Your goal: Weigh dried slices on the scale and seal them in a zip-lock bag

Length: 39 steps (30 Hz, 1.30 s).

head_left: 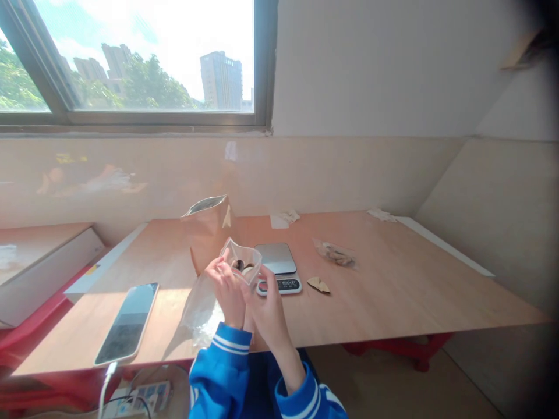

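Note:
My left hand [227, 291] and my right hand [266, 311] both hold a small clear plastic bag [243, 262] with its mouth pulled open, just above the wooden table [393, 285]. Dark and light pieces lie inside the bag. Behind the hands stands an open brown paper pouch [208, 230]. A small digital kitchen scale [279, 266] sits just right of the bag, nothing on its steel plate. A crumpled clear plastic bag [198, 311] lies under my left wrist.
A smartphone [128, 322] on a white cable lies at the table's front left. A filled clear bag [335, 253] and a tan scrap [318, 284] lie right of the scale. Paper scraps [283, 219] sit by the wall. A power strip [144, 397] is below the table edge.

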### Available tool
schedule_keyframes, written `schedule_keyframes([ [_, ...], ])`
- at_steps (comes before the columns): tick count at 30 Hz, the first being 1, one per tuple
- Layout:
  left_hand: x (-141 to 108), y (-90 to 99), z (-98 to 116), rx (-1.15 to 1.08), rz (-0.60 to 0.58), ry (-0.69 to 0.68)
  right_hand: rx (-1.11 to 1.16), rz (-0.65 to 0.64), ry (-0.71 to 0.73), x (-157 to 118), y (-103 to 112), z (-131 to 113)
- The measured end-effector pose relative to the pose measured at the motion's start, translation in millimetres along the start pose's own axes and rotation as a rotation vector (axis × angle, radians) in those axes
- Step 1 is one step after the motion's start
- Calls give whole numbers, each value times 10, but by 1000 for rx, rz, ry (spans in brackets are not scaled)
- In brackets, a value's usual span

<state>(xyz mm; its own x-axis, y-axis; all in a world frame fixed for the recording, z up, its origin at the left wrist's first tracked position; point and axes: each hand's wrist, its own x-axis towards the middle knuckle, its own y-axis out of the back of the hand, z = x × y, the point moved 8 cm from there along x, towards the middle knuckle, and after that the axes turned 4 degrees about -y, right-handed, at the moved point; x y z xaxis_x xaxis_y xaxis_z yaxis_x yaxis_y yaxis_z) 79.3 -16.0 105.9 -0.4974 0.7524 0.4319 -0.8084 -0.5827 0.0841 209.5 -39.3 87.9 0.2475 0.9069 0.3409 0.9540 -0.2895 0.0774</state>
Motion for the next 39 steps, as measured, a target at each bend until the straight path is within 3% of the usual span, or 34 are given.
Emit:
schedule_keyframes([
  [5,-233,-160,85,-307,-212,171,133,3,-48,61,283,-80],
  [11,-230,-108,-93,-292,-223,196,257,-106,-19,106,522,-115],
  [15,-220,-80,-148,-324,-257,213,264,-132,-69,85,534,-83],
  [20,-273,-80,-118,-344,-325,222,287,-30,-259,60,574,132],
  [28,-264,135,70,-249,-240,119,491,-58,-286,84,530,164],
  [32,-229,124,9,-215,-407,112,469,27,-300,127,643,219],
  [36,-261,22,-37,-211,-647,112,309,208,-259,185,966,304],
  [39,-277,-15,-110,-173,-660,156,180,240,-151,218,1146,244],
])
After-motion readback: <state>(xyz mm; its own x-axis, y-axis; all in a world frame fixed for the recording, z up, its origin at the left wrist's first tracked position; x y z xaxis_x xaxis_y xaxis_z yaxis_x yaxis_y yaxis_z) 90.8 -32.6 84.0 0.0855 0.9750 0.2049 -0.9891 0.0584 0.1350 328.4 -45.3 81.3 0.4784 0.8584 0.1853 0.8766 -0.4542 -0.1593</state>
